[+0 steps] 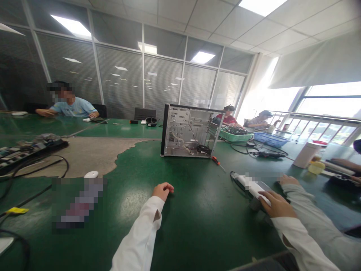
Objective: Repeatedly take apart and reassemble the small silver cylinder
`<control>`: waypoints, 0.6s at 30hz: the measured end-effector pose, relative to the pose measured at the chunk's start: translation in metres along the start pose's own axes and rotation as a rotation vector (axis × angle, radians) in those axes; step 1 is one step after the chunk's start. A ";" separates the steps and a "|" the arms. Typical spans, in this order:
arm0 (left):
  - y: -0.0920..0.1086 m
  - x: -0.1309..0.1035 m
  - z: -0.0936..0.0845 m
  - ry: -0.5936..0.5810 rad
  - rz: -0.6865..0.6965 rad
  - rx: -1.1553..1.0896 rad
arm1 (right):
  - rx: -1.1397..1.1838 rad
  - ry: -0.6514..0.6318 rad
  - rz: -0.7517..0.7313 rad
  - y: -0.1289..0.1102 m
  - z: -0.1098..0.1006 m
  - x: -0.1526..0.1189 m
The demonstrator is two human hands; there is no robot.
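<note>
Pointing lengthwise forward-left, white device (256,189)

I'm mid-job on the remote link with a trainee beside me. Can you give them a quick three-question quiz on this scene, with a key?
1. Multiple choice: which of the camera wearer's own hands touches the white object? A) left; B) right; C) neither.
2. True or false: the computer case stands with its inside exposed to view.
3. Fill in the blank: a ____ with an orange handle lies by the lower right corner of the computer case, as seen in the picture.

Key:
1. B, the right hand.
2. True.
3. screwdriver.
</note>
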State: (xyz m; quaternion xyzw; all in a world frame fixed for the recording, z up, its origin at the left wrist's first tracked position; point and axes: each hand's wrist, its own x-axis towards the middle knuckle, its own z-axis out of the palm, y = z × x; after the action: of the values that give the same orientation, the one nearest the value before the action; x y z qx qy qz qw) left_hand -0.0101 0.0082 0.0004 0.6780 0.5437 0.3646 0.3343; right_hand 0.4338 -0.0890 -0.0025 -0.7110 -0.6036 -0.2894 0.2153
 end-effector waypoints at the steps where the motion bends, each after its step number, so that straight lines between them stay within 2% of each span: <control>1: 0.000 0.000 0.000 0.003 0.002 0.000 | -0.030 0.003 -0.003 0.002 0.000 -0.002; 5: -0.001 0.000 0.000 0.004 0.005 0.002 | -0.101 -0.049 0.031 0.014 0.005 -0.016; 10: -0.002 0.001 0.001 0.001 0.010 0.003 | -0.004 -0.097 0.075 0.017 0.010 -0.033; 16: -0.003 0.001 0.001 -0.002 0.021 0.003 | 0.080 -0.221 0.121 0.012 0.000 -0.040; 18: -0.004 0.001 0.001 -0.005 0.020 0.002 | 0.100 -0.208 0.120 0.007 -0.004 -0.044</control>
State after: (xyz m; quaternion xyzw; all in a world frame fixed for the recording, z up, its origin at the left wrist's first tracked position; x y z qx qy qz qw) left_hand -0.0111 0.0101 -0.0031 0.6846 0.5364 0.3658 0.3313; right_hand 0.4359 -0.1253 -0.0288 -0.7604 -0.5926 -0.1704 0.2038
